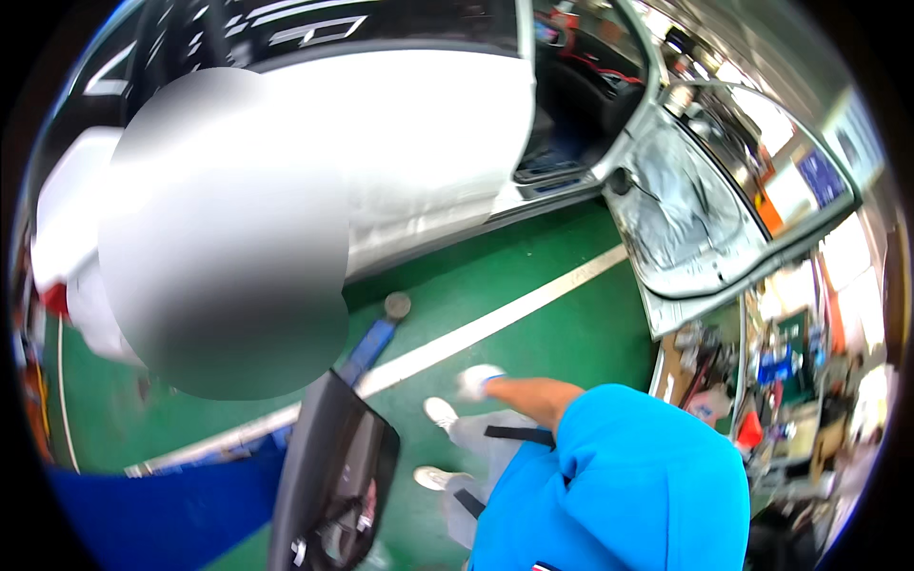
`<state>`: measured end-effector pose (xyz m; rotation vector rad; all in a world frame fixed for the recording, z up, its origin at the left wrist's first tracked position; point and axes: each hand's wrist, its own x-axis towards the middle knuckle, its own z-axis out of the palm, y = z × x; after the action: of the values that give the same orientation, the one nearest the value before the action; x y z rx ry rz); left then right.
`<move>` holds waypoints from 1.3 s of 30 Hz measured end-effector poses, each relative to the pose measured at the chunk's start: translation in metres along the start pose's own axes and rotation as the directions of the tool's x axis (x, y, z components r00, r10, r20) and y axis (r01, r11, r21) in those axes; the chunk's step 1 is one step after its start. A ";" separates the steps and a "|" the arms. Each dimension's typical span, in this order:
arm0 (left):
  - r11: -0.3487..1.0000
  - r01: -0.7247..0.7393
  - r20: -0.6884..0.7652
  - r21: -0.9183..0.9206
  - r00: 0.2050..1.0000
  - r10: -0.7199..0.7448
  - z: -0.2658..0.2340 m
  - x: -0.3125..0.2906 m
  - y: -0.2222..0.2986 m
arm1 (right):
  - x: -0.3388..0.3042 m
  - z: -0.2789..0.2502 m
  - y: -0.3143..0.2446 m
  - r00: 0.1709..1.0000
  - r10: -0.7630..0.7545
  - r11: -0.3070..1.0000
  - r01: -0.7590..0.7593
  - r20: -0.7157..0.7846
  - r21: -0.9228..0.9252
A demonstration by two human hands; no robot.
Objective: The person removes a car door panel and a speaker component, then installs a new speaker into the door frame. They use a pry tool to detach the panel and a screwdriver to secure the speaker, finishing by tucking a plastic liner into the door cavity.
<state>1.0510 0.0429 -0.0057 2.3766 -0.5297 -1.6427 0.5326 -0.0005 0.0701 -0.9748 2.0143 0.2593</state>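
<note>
My right arm, in a bright blue sleeve, reaches leftward over the green floor. My right hand (479, 382) wears a white glove, smeared by motion, and its fingers do not show clearly. Nothing can be made out in it. Closest to it are my white shoes (439, 414) and a dark interior door panel (333, 466), which stands tilted at the bottom of the view. The panel's lower end runs out of the picture, so what supports it is hidden. My left hand is out of sight.
A white car (428, 143) stands ahead, one door (690, 209) swung open with its inner side stripped of trim. A blue lift arm (371, 347) with a round pad lies low beside it. A blue surface (162, 514) fills the lower left. Cluttered shelves (790, 400) line the right.
</note>
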 end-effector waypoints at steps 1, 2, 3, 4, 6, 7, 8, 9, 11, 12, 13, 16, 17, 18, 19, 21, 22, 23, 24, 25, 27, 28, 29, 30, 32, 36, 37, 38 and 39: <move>0.997 -0.059 0.027 0.059 0.998 0.057 0.000 -0.001 0.028 | -0.016 0.008 0.085 0.975 0.205 0.975 -0.197 -0.083 0.100; 0.985 -0.113 0.049 0.132 0.993 0.108 0.002 -0.001 0.057 | -0.051 0.022 0.161 0.866 0.475 0.861 -0.422 -0.153 0.283; 0.969 -0.165 0.055 0.182 0.986 0.157 0.001 -0.008 0.096 | -0.082 0.010 0.205 0.802 0.584 0.778 -0.507 -0.128 0.370; 0.952 -0.197 0.066 0.233 0.980 0.187 0.002 -0.013 0.121 | -0.121 0.014 0.241 0.705 0.703 0.650 -0.584 -0.093 0.487; 0.907 -0.252 0.092 0.337 0.968 0.235 0.009 -0.027 0.166 | -0.172 0.030 0.292 0.589 0.799 0.534 -0.600 -0.123 0.596; 0.879 -0.272 0.102 0.391 0.962 0.252 0.014 -0.034 0.186 | -0.184 0.047 0.309 0.597 0.793 0.516 -0.558 -0.118 0.650; 0.848 -0.293 0.112 0.441 0.956 0.272 0.023 -0.045 0.203 | -0.195 0.065 0.323 0.606 0.786 0.503 -0.515 -0.120 0.694; 0.821 -0.307 0.117 0.482 0.951 0.286 0.033 -0.056 0.217 | -0.198 0.075 0.335 0.618 0.775 0.494 -0.463 -0.132 0.736; 0.744 -0.347 0.157 0.571 0.936 0.316 0.065 -0.081 0.241 | -0.204 0.117 0.351 0.616 0.780 0.385 -0.334 -0.109 0.861; 0.710 -0.376 0.187 0.596 0.924 0.333 0.085 -0.093 0.250 | -0.204 0.122 0.350 0.646 0.759 0.355 -0.305 -0.082 0.884; 0.677 -0.409 0.236 0.611 0.911 0.338 0.116 -0.103 0.254 | -0.202 0.147 0.359 0.659 0.749 0.366 -0.328 -0.067 0.871; 0.701 -0.511 0.438 0.498 0.846 0.306 0.257 -0.117 0.250 | -0.208 0.171 0.396 0.668 0.744 0.337 -0.409 0.027 0.848; 0.727 -0.526 0.492 0.442 0.819 0.294 0.312 -0.113 0.248 | -0.212 0.171 0.406 0.669 0.740 0.317 -0.438 0.069 0.841; 0.751 -0.535 0.548 0.388 0.789 0.278 0.360 -0.116 0.248 | -0.222 0.170 0.423 0.638 0.749 0.211 -0.484 0.177 0.849; 0.776 -0.536 0.601 0.333 0.755 0.263 0.391 -0.120 0.250 | -0.228 0.172 0.441 0.588 0.795 0.170 -0.449 0.147 0.877; 0.509 -0.787 0.773 0.349 0.549 0.318 0.487 -0.200 0.230 | -0.255 0.177 0.495 0.440 0.892 0.091 -0.396 0.101 0.914; 0.401 -0.859 0.841 0.317 0.451 0.300 0.523 -0.260 0.223 | -0.267 0.162 0.520 0.373 0.925 0.077 -0.370 0.072 0.926; 0.399 -0.872 0.875 0.284 0.405 0.265 0.555 -0.299 0.220 | -0.276 0.132 0.544 0.311 0.950 0.079 -0.336 0.032 0.939; 0.277 -0.938 0.929 0.210 0.280 0.242 0.584 -0.326 0.221 | -0.289 0.099 0.566 0.228 0.972 0.118 -0.260 -0.058 0.958; 0.125 -0.983 0.969 0.131 0.154 0.195 0.621 -0.337 0.226 | -0.303 0.061 0.584 0.136 0.980 0.167 -0.183 -0.143 0.969; -0.154 -0.984 0.976 -0.084 -0.113 0.187 0.693 -0.338 0.239 | -0.328 -0.020 0.616 -0.004 0.977 0.210 -0.097 -0.211 0.973; -0.170 -0.983 0.985 -0.075 -0.100 0.141 0.714 -0.385 0.234 | -0.342 -0.036 0.633 -0.131 0.956 0.253 -0.093 -0.263 0.963; -0.188 -0.980 0.991 -0.065 -0.086 0.105 0.731 -0.433 0.234 | -0.352 -0.053 0.648 -0.252 0.914 0.304 -0.095 -0.318 0.948; -0.211 -0.976 0.994 -0.049 -0.068 0.082 0.746 -0.479 0.238 | -0.362 -0.075 0.662 -0.306 0.885 0.318 -0.155 -0.352 0.935; -0.154 -0.979 0.987 -0.131 -0.143 0.072 0.793 -0.520 0.243 | -0.375 -0.123 0.681 -0.434 0.814 0.364 -0.135 -0.385 0.921; -0.234 -0.942 0.971 -0.240 -0.233 -0.058 0.919 -0.580 0.246 | -0.405 -0.183 0.719 -0.558 0.683 0.363 -0.301 -0.472 0.882; -0.203 -0.919 0.941 -0.338 -0.329 -0.081 0.965 -0.565 0.239 | -0.409 -0.192 0.726 -0.587 0.630 0.358 -0.360 -0.508 0.861; -0.162 -0.912 0.926 -0.376 -0.363 -0.104 0.993 -0.578 0.234 | -0.412 -0.201 0.732 -0.621 0.580 0.338 -0.405 -0.527 0.850; -0.176 -0.892 0.908 -0.415 -0.396 -0.137 1.023 -0.588 0.236 | -0.412 -0.219 0.731 -0.632 0.636 0.245 -0.378 -0.443 0.893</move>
<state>-0.1303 0.1000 0.2162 -0.4382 -2.8851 -1.6042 0.0059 0.6047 0.4003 1.2718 3.7197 -0.1495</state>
